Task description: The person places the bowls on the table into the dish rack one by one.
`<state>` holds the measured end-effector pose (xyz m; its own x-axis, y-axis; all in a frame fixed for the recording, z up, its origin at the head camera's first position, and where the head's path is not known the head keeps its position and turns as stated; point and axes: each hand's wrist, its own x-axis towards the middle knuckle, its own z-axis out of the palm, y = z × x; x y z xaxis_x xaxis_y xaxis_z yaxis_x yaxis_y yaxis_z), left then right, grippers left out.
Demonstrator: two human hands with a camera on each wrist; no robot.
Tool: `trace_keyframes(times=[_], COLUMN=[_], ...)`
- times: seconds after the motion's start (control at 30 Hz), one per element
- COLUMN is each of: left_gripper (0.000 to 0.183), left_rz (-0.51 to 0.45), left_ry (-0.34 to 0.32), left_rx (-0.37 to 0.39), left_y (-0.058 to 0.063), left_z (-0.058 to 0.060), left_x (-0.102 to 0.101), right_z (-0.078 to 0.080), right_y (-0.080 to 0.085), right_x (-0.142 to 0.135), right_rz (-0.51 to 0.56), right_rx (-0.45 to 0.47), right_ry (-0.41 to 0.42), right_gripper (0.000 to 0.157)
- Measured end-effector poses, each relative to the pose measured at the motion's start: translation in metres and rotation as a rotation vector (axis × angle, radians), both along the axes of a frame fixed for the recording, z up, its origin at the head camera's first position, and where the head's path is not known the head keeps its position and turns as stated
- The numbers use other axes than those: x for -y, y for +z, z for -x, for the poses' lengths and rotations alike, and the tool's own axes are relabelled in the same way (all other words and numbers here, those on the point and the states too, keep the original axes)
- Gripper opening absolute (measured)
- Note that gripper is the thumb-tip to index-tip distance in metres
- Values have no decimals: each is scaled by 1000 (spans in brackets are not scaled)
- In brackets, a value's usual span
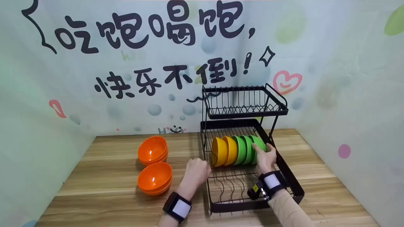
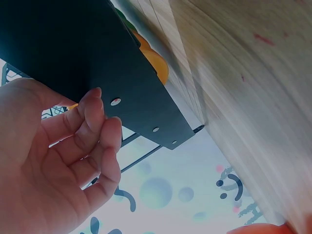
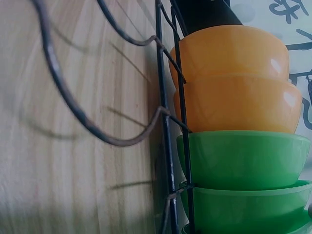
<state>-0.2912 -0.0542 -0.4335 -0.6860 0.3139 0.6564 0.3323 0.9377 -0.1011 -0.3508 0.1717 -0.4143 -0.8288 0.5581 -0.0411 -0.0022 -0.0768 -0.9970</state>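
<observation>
Several bowls stand on edge in a row in the lower tier of a black dish rack [image 1: 246, 206]: two yellow bowls [image 1: 218, 153] on the left, three green bowls [image 1: 240, 149] to their right. My right hand [image 1: 266, 159] holds the rightmost green bowl [image 1: 259, 143], thumb on its near side, other fingers at its right. In the right wrist view the green bowls [image 3: 243, 161] fill the lower right, and that hand is almost wholly out of frame. My left hand [image 2: 78, 146] grips the rack's left side wall [image 2: 126, 83], curled fingers outside and thumb tip hidden behind it.
Left of the rack, two stacks of orange bowls sit on the wooden table, a rear stack [image 1: 153, 149] and a front stack [image 1: 154, 178]. An upper wire tier [image 1: 244, 115] overhangs the back of the rack. A printed backdrop [image 1: 176, 63] encloses the table.
</observation>
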Motion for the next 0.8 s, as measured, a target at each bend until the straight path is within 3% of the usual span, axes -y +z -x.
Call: trace_keyframes(times=[0.8], left_gripper=[26], left_rz=[-3], left_ry=[16], left_rx=[33], left_y=[-1], left_z=[1], left_x=[0], right_z=[0], right_y=[-1], right_x=[0], right_rz=[-21], right_rx=[0], right_ry=[67], right_gripper=[67])
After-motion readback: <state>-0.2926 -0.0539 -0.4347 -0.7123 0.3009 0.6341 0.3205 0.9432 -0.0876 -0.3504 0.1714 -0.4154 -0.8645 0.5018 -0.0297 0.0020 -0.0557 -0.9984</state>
